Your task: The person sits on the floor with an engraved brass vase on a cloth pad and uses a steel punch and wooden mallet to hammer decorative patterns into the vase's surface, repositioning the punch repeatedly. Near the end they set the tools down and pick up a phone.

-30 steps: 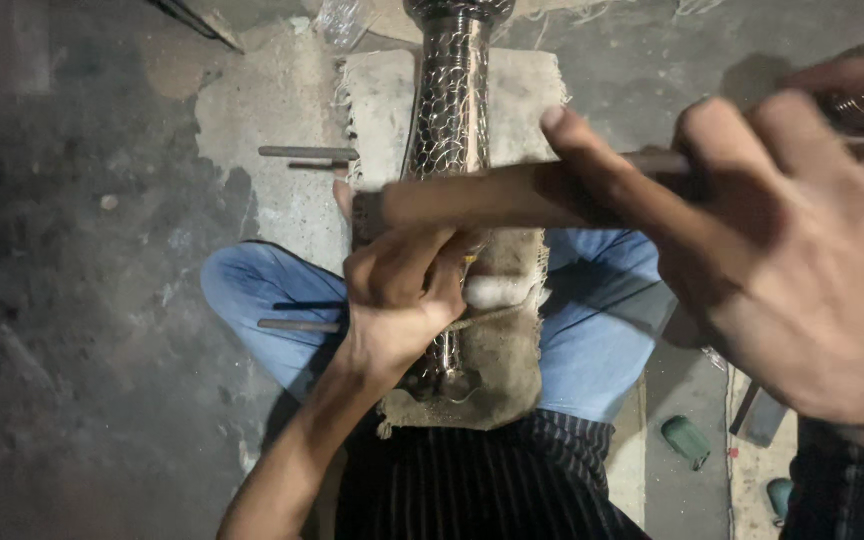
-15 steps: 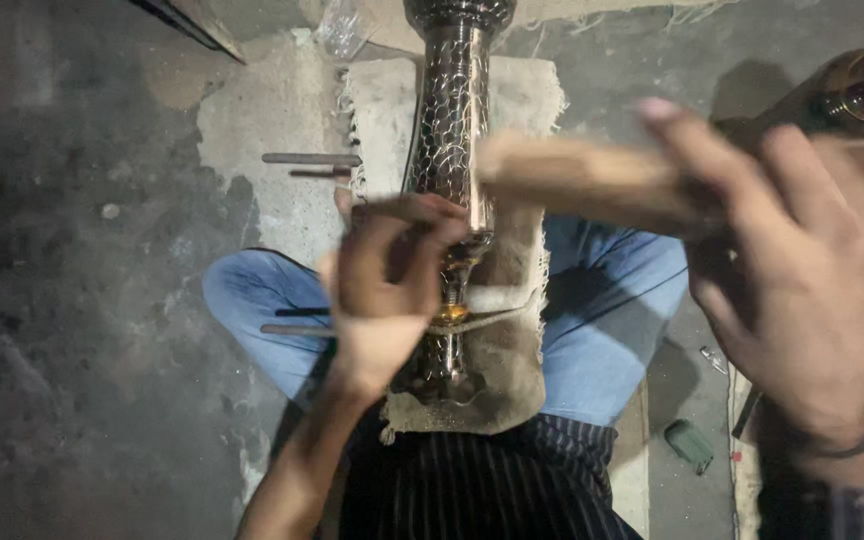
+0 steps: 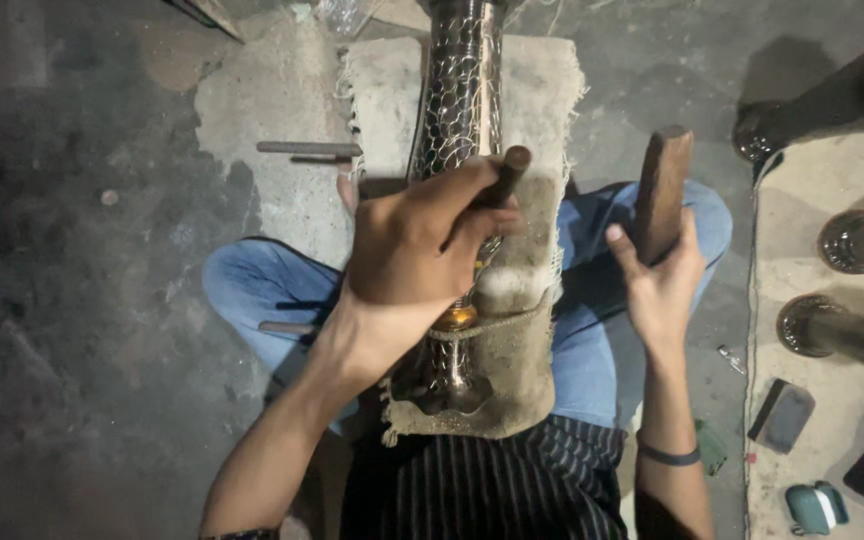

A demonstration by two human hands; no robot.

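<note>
- Left hand (image 3: 417, 250): gripping dark punch (image 3: 497, 180) against patterned metal tube (image 3: 462, 100).
- Right hand (image 3: 657, 280): gripping wooden mallet (image 3: 664, 190), raised beside.
- Tube above hands chased; stretch below appears plain, judged unfinished.

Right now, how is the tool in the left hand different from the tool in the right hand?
The punch in the left hand is a thin, dark rod, set against the patterned metal tube. The wooden block in the right hand is thick and brown, held upright and apart from the tube. Both are gripped at one end, above the person's lap.
</note>
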